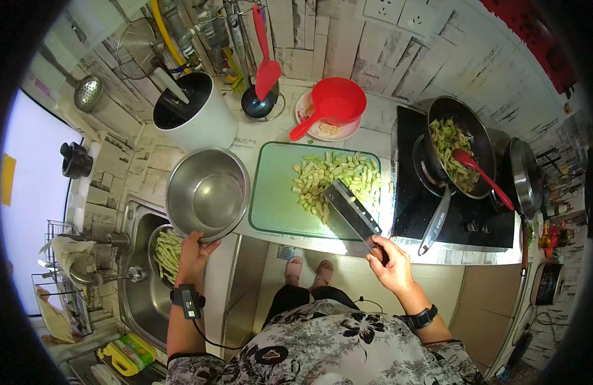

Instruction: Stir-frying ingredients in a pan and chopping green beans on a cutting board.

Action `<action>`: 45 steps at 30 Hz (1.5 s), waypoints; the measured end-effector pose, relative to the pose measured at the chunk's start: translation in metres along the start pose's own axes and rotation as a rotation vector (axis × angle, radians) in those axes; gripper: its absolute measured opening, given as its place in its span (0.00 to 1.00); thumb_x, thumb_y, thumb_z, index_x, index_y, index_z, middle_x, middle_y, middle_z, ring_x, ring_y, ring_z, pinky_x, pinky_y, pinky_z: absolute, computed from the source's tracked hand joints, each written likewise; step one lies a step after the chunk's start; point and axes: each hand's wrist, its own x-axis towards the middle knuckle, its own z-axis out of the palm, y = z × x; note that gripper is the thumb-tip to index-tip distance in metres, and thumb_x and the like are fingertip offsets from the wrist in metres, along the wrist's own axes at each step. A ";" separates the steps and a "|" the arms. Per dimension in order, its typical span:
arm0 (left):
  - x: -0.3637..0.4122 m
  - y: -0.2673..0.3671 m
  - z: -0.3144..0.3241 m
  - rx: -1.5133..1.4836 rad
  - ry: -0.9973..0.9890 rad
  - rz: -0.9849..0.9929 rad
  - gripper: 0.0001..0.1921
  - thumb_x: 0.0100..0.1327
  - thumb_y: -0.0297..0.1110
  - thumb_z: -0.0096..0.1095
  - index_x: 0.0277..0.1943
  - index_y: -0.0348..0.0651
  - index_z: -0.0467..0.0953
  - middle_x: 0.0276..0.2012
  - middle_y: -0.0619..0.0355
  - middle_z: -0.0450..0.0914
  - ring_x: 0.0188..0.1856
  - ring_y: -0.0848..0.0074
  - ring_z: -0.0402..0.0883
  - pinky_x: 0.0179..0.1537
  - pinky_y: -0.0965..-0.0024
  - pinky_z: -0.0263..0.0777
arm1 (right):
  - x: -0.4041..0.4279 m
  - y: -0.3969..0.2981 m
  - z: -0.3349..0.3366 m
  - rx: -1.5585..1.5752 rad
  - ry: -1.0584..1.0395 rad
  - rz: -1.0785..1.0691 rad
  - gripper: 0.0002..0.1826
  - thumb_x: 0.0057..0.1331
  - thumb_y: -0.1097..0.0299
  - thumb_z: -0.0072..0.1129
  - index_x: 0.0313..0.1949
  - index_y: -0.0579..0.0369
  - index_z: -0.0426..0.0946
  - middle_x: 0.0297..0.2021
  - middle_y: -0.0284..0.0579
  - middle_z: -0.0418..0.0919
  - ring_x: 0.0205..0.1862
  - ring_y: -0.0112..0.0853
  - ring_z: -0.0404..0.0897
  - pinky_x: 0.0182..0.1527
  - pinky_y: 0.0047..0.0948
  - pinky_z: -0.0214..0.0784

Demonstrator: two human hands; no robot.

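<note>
My left hand grips the near rim of an empty stainless steel bowl, which is left of the green cutting board. In my right hand is the handle of a kitchen cleaver, its blade slanting over the board's near right part. Chopped green vegetable pieces lie spread on the right half of the board, beside and beyond the blade. Some pieces cling to the blade. Whether the blade touches the board cannot be told.
A wok with cooked food and a red spatula stands on the black cooktop. Long green beans fill a colander in the sink. Behind the board, a red ladle-like scoop rests on a plate.
</note>
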 end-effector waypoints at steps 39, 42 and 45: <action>-0.127 0.149 -0.060 0.682 0.784 1.097 0.32 0.61 0.21 0.48 0.70 0.36 0.57 0.58 0.42 0.73 0.52 0.56 0.80 0.51 0.63 0.75 | 0.020 -0.025 0.020 0.088 -0.129 -0.015 0.20 0.55 0.76 0.65 0.48 0.59 0.76 0.28 0.46 0.81 0.26 0.32 0.79 0.35 0.29 0.73; -0.094 0.116 -0.045 0.300 0.417 0.672 0.28 0.61 0.23 0.51 0.65 0.27 0.59 0.51 0.38 0.76 0.43 0.57 0.83 0.30 0.60 0.85 | 0.018 -0.023 0.019 0.082 -0.125 -0.024 0.20 0.55 0.76 0.65 0.48 0.59 0.76 0.29 0.47 0.81 0.27 0.32 0.79 0.35 0.29 0.73; -0.060 0.082 -0.032 0.172 0.131 0.410 0.15 0.62 0.25 0.51 0.48 0.24 0.65 0.42 0.37 0.76 0.32 0.59 0.83 0.22 0.63 0.85 | 0.012 -0.020 0.014 0.051 -0.130 0.021 0.20 0.55 0.76 0.65 0.49 0.59 0.76 0.31 0.47 0.82 0.27 0.31 0.79 0.36 0.28 0.73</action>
